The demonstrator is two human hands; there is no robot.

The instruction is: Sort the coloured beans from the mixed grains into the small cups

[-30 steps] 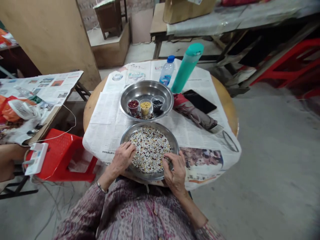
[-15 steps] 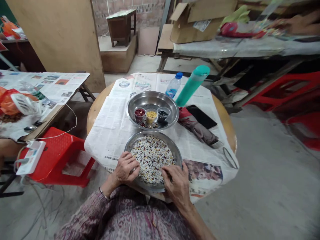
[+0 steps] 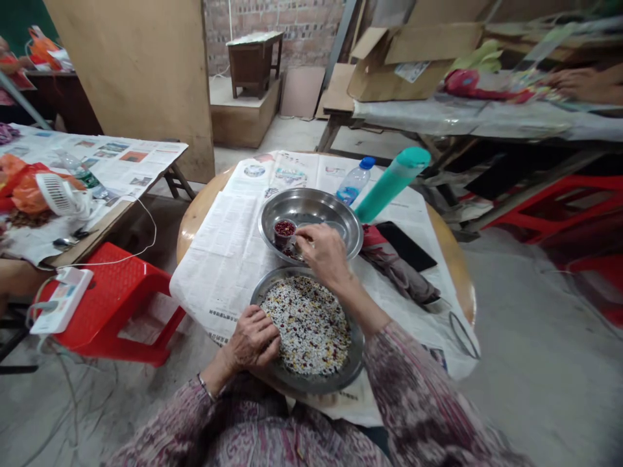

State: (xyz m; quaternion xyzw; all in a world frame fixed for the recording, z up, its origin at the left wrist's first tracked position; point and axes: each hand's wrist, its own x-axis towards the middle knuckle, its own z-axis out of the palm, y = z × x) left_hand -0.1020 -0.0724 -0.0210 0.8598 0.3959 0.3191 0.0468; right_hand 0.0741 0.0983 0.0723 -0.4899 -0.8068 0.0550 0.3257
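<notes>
A shallow metal basin (image 3: 357, 363) sits nearest my body, filled with small mixed white, black, dark red and yellow pieces (image 3: 306, 324); I cannot tell whether they are beans or beads. At its left rim my left hand (image 3: 254, 338) rests with the fingers curled in, and whatever they hold is hidden. Behind it stands a second metal basin (image 3: 311, 198). Above this one my right hand (image 3: 325, 251) has its fingers pinched together; what is between them is too small to make out. A clear cup of dark red pieces (image 3: 284, 232) shows left of the fingers. My right hand mostly covers other cups.
Behind the basins stand a blue-capped plastic bottle (image 3: 356, 180) and a turquoise bottle (image 3: 394, 185). A folded umbrella (image 3: 402, 269) and a flat black object (image 3: 406, 245) lie to the right. On the left, a red stool (image 3: 117, 285) bears a white power strip (image 3: 63, 301).
My right hand has left the near basin's right rim and reached forward over the far basin's cups. My left hand stays at the near basin's left rim. The view has shifted slightly.
</notes>
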